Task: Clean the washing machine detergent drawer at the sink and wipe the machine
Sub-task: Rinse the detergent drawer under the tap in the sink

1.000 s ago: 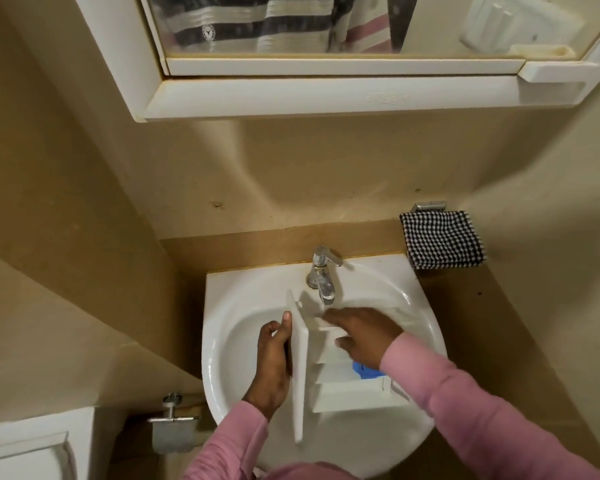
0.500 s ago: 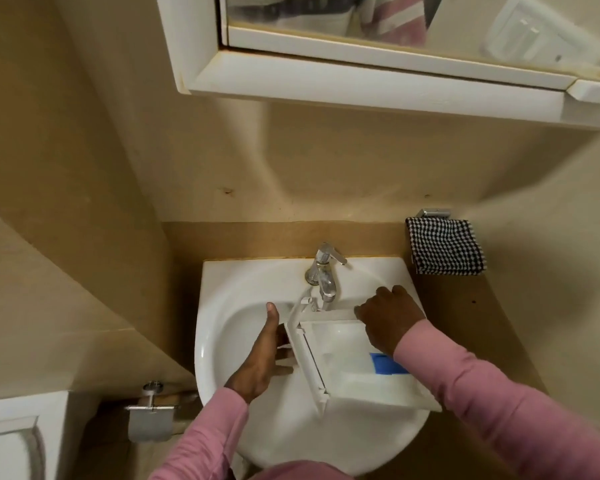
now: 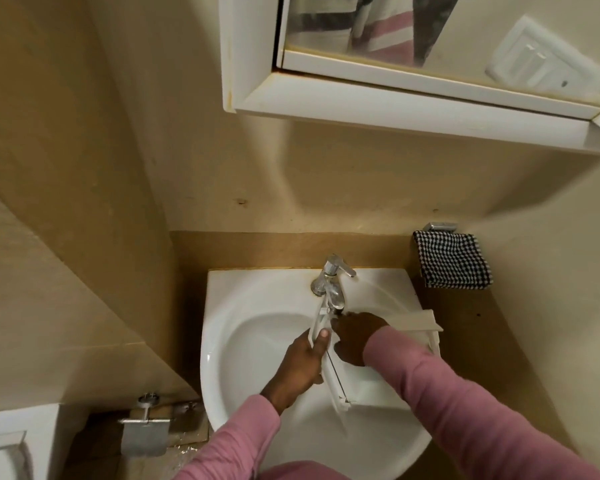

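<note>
Detergent drawer white, held tilted over sink basin, far end under tap. Left hand: grip closed round drawer's left panel, thumb on top. Right hand inside drawer, hiding compartments; grip state unclear. Checked cloth on wall holder, right of sink. Mirror cabinet above. Paper holder near left. Walls beige.

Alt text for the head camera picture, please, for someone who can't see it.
A person in pink sleeves holds a white detergent drawer over a white sink, by the tap: the left hand grips its edge, the right hand rests inside it. A checked cloth hangs right of the sink.
</note>
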